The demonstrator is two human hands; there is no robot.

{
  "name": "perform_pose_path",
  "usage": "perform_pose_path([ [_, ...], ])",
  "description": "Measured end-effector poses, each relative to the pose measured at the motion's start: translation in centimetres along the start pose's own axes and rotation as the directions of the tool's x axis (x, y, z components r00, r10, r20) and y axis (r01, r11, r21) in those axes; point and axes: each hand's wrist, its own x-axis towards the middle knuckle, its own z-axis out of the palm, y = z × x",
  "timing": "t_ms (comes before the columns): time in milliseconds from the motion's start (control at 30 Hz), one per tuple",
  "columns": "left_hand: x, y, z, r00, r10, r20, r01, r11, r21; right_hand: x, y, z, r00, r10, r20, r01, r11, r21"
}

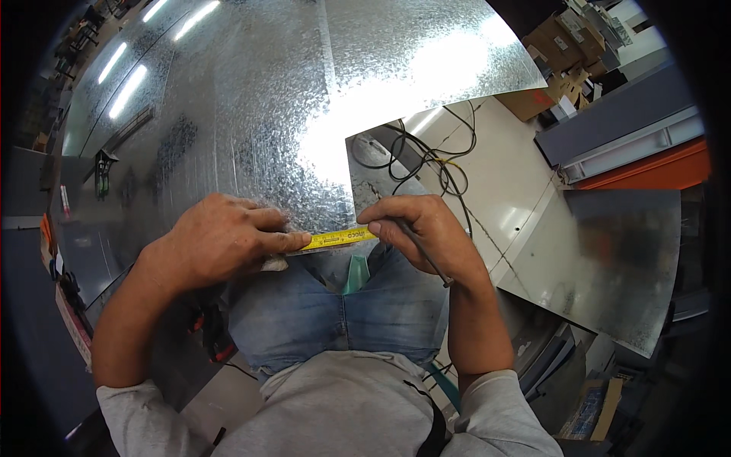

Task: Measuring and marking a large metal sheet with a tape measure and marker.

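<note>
A yellow tape measure blade (339,238) lies along the near edge of a shiny galvanized metal sheet (251,107), close to the sheet's cut-out corner. My left hand (221,236) rests on the sheet, its thumb pressing the blade's left part; any tape case is hidden beneath the hand. At the blade's right end, my right hand (419,228) is closed, pinching the tip between its fingers. That same hand also holds a thin dark metal rod (428,257) with a small flat head, slanting across the palm.
Black cables (434,156) lie coiled on the tiled floor (502,190) past the cut-out. Another metal sheet (601,259) stands at the right, below grey and orange panels (647,164). Cardboard boxes (560,46) are stacked far right. A green-handled tool (104,171) sits on the sheet.
</note>
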Motion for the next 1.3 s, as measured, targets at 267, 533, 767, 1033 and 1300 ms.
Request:
perform_pose_path([
  [267,0.2,0.1,-0.2,0.999,0.016,-0.046,-0.017,1.0,-0.024,0.0,-0.3,-0.4,0.996,0.068,0.063,-0.065,0.997,-0.039],
  [533,0.1,-0.1,-0.1,0.999,0.025,-0.045,-0.026,0.999,-0.021,0.2,-0.2,-0.4,0.996,0.058,0.063,-0.056,0.998,-0.036],
  [767,0.2,-0.1,0.0,1.0,0.015,-0.009,-0.016,1.0,-0.013,0.0,-0.3,-0.2,0.994,0.096,0.045,-0.097,0.995,0.023],
  [1033,0.0,-0.3,0.6,0.999,0.038,-0.03,-0.039,0.998,-0.045,-0.2,-0.2,-0.1,0.981,0.172,0.09,-0.171,0.985,-0.022],
  [1300,0.3,-0.4,0.9,0.994,0.04,-0.102,-0.043,0.999,-0.029,0.0,0.4,-0.4,0.989,0.104,0.109,-0.104,0.995,-0.003],
])
